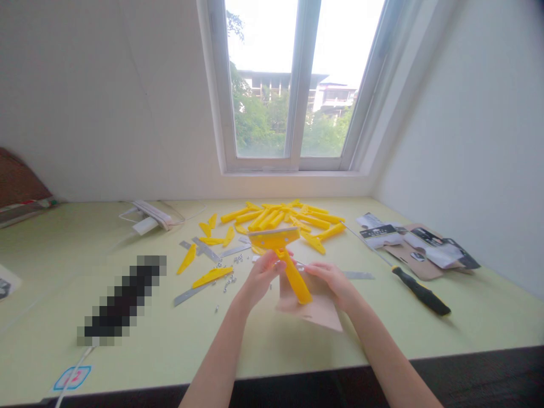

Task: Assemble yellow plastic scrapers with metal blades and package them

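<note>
A yellow scraper [296,279] with a metal blade along its head points away from me, handle toward me. Around its neck, the fingers of my left hand [264,273] are closed. My right hand [329,279] grips the upper right edge of a brown cardboard packaging card [312,314], which lies beneath the scraper's handle. The card is tilted above the table. Beyond the hands lies a heap of yellow scraper handles [272,218]. Loose yellow head pieces [212,277], metal blades [191,296] and small screws [229,280] are scattered left of my left hand.
On the right lie a screwdriver [420,290] with a black handle and several packaging cards [419,249]. A power strip [153,214] with cables sits at the back left, and a pixelated dark object [125,300] lies in front of it. A window [293,85] is behind the table.
</note>
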Demonstrator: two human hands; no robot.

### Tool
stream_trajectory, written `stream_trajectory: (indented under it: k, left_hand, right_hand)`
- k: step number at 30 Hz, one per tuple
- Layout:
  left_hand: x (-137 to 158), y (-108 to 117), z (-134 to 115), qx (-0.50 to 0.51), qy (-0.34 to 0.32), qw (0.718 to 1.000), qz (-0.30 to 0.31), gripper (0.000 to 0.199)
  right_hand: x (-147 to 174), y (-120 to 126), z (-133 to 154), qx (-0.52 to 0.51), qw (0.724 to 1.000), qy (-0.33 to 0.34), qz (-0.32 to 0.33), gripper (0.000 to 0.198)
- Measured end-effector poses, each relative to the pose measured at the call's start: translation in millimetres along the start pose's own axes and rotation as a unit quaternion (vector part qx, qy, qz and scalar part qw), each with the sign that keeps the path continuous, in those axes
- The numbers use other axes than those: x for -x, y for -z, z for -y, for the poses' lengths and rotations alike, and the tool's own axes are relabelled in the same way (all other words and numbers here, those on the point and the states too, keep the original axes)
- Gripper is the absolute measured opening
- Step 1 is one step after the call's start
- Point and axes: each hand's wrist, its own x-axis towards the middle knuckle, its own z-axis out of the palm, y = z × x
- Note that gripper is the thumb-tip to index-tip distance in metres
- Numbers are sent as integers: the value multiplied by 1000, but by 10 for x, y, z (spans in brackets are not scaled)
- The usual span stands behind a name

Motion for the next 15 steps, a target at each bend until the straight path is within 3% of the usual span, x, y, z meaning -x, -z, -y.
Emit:
stream_trajectory:
  k: [6,10,15]
  left_hand:
    - [9,-49,35,-20,37,999,17,21]
    - [-3,-73,77,-4,40,999,1,16]
    - [-20,-70,104,60,98,993,-30,23]
  right_hand:
    - [13,-30,28,-76,996,-19,42,22]
    - [72,-38,121,-145,982,-75,96,33]
    - [117,17,99,-225,965,10,138,41]
